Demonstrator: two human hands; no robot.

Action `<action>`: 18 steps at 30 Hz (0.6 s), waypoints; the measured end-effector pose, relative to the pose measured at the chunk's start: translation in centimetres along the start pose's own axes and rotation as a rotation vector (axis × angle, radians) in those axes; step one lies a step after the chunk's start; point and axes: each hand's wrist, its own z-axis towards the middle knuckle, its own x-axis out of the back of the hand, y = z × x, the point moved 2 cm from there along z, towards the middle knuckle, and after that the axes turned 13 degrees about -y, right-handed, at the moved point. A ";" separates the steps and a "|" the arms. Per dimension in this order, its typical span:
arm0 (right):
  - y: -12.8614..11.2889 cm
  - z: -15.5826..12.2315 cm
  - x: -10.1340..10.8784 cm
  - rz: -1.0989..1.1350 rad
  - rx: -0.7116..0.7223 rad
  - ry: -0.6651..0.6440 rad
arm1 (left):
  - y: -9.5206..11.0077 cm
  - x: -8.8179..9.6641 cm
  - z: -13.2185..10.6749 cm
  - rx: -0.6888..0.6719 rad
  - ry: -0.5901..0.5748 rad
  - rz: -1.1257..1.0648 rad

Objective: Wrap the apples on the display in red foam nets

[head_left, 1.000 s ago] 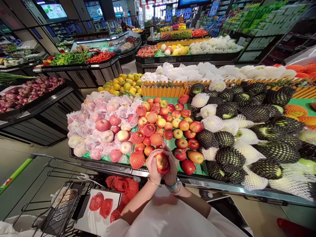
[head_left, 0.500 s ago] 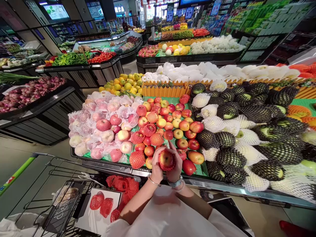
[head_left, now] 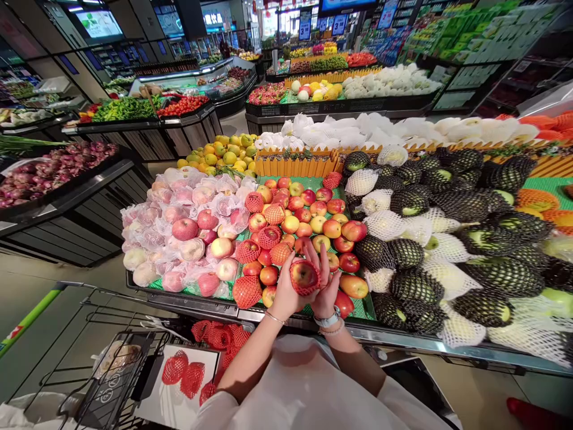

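A red-and-yellow apple (head_left: 306,275) sits in a red foam net sleeve, just above the near edge of the apple tray. My left hand (head_left: 285,297) is closed around its left side and underneath. On the other side, my right hand (head_left: 326,292) has its fingers stretched out and apart, close against the sleeve; whether they press on it I cannot tell. Beneath and beyond both hands lie loose apples (head_left: 332,229), some in red net sleeves (head_left: 247,291), on green matting.
Film-wrapped apples (head_left: 185,229) fill the tray's left side. Netted papaya-shaped fruit (head_left: 414,286) is piled to the right. At lower left stands a wire cart (head_left: 54,358), with red net sleeves (head_left: 191,380) on a white box (head_left: 166,401) and more sleeves (head_left: 221,335) behind it.
My right hand has come partly away from the apple, its fingers spreading to the right. The netted apple has risen slightly in view, still in my left hand, and more of its sleeve shows.
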 end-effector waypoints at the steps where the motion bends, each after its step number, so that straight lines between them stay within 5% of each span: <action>1: 0.0 0.2 0.1 0.000 -0.001 -0.010 | -0.1 0.0 0.1 0.012 -0.003 -0.010; 7: -0.2 0.7 1.7 0.022 0.028 0.032 | -0.5 1.5 2.2 0.038 0.053 0.075; 12: -1.2 0.4 3.9 -0.106 0.021 0.176 | -2.9 7.9 8.5 0.081 0.095 0.244; 15: -1.5 -0.2 5.2 -0.229 0.027 0.243 | -5.9 12.4 12.5 0.129 0.121 0.374; 18: -1.5 -0.6 6.2 -0.327 -0.031 0.249 | -8.9 14.8 14.5 0.203 0.060 0.445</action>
